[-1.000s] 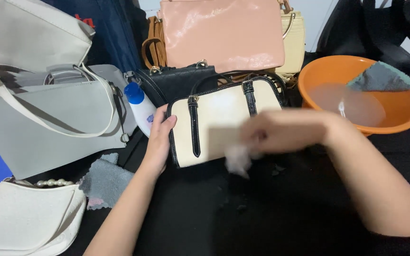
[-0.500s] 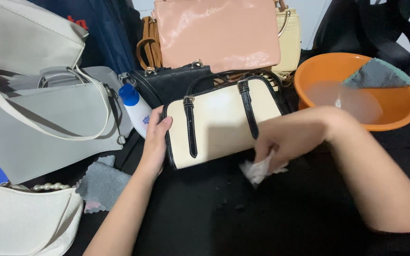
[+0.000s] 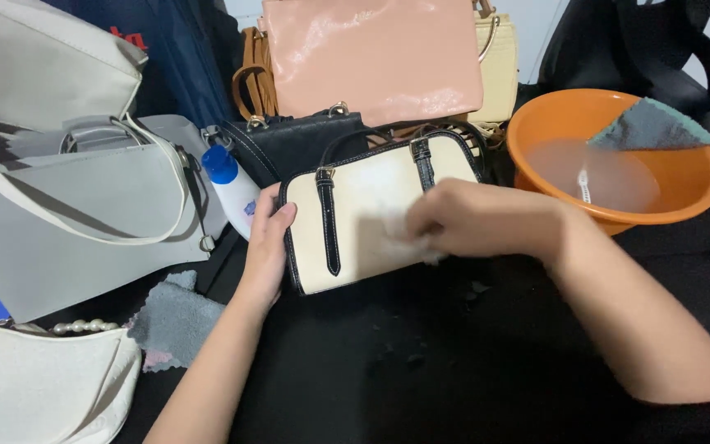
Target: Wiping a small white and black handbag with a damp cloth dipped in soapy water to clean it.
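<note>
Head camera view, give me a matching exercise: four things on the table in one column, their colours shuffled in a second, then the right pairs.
Things:
1. basin
2. bottle cap
3. flat handbag at the back
4. cloth by the left forearm

Colours:
A. pink
B. grey
C. orange
D. blue

Pairs: 1-C, 2-D, 3-A, 4-B.

A: Even, fairly bright indoor light is falling from above; glare is streaking the glossy pink bag [image 3: 375, 53].

B: Motion blur is smearing the right hand [image 3: 474, 220] and its white wipe [image 3: 408, 247]. Soft shadows are pooling under the cream handbag [image 3: 371, 210]; the black table [image 3: 421, 370] is swallowing detail.
</note>
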